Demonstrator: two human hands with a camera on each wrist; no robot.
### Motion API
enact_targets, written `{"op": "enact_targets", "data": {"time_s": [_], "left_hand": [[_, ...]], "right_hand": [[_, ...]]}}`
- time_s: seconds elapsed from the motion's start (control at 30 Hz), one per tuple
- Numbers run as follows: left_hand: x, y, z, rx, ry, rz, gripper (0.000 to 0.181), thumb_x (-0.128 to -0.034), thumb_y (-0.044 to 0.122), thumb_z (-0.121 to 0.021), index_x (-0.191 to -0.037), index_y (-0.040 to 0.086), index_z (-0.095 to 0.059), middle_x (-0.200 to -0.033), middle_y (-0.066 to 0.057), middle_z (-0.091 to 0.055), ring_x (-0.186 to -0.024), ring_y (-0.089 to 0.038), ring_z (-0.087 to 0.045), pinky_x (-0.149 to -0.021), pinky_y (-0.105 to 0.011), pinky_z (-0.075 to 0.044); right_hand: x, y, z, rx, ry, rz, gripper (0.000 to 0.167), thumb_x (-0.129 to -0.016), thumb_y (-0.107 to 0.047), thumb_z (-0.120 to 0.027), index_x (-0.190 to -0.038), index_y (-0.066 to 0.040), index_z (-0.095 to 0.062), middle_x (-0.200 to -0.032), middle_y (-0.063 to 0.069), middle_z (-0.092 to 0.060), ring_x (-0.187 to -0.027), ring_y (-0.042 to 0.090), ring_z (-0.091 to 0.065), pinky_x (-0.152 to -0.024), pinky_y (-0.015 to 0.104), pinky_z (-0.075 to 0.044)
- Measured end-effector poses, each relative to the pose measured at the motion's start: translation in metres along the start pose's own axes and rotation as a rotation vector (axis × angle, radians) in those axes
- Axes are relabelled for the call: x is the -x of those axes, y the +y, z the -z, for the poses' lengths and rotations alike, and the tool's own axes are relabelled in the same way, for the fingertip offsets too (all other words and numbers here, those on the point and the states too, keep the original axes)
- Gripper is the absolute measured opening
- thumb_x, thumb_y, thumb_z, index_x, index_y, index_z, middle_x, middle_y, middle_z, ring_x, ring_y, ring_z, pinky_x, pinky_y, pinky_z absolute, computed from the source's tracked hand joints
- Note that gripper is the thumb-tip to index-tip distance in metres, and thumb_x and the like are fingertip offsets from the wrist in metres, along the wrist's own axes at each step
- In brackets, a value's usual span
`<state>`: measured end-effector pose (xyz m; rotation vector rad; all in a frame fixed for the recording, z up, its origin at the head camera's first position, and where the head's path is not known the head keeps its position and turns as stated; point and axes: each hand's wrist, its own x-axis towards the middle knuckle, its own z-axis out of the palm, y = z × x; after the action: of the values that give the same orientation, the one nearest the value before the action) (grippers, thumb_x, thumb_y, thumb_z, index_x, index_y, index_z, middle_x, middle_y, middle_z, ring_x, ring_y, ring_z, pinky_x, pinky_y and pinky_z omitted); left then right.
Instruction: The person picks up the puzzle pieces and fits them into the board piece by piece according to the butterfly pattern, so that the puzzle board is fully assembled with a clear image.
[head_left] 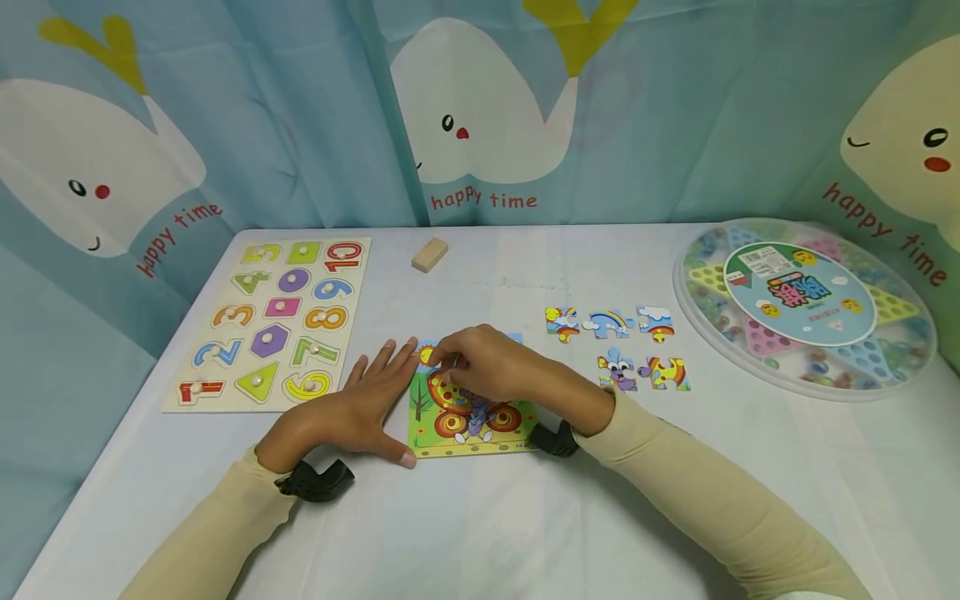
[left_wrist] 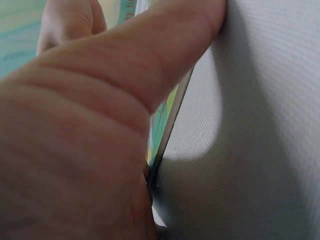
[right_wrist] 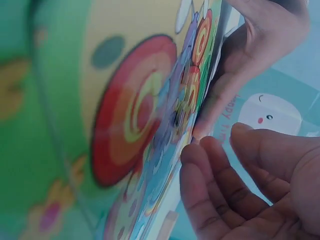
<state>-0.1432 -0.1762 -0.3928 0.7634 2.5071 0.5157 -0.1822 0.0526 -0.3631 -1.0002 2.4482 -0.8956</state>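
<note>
A butterfly jigsaw puzzle (head_left: 437, 442) lies on the white table, its upper part mostly covered by my right hand (head_left: 487, 362). That hand's fingers bend down over the picture; in the right wrist view the fingertips (right_wrist: 192, 155) are at its surface, thumb apart, with nothing seen between them. My left hand (head_left: 345, 412) spreads its fingers along the puzzle's left side, thumb at the lower left corner. To the right lie loose puzzle pieces: a sun piece (head_left: 562, 323), a rainbow piece (head_left: 610, 323), a cloud piece (head_left: 656, 323), a purple face piece (head_left: 617, 369) and a red wing piece (head_left: 667, 373).
A number-and-shape peg board (head_left: 358, 275) lies at the left, just beyond my left hand. Near the back is a small wooden block (head_left: 430, 255). A round, clear-lidded game box (head_left: 801, 293) with marbles stands at the right. A whale-print curtain (head_left: 315, 125) hangs behind the table.
</note>
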Motion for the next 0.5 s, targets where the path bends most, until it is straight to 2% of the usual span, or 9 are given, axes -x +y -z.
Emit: {"op": "enact_targets", "data": {"time_s": [0.2,0.5], "left_hand": [[0.000,0.001,0.001,-0.006,-0.006,-0.004,0.130,-0.0682,0.056,-0.082,-0.156,0.007,0.001,-0.162,-0.005,0.013,-0.145,-0.029,0.020,-0.112,-0.058,0.008],[-0.001,0.002,0.001,-0.007,-0.011,0.009,0.130,-0.0680,0.054,-0.083,-0.156,0.007,0.000,-0.162,-0.005,0.014,-0.145,-0.028,0.020,-0.112,-0.057,0.009]], "right_hand": [[0.008,0.010,0.011,-0.083,-0.011,0.040,0.021,-0.093,-0.002,-0.064,-0.114,0.000,-0.068,-0.093,0.001,-0.068,-0.081,0.011,-0.059,-0.075,0.023,-0.051],[0.022,0.021,0.024,-0.138,0.006,-0.005,0.022,-0.093,-0.006,-0.065,-0.115,-0.002,-0.069,-0.098,0.001,-0.069,-0.086,0.012,-0.062,-0.079,0.026,-0.053]]}}
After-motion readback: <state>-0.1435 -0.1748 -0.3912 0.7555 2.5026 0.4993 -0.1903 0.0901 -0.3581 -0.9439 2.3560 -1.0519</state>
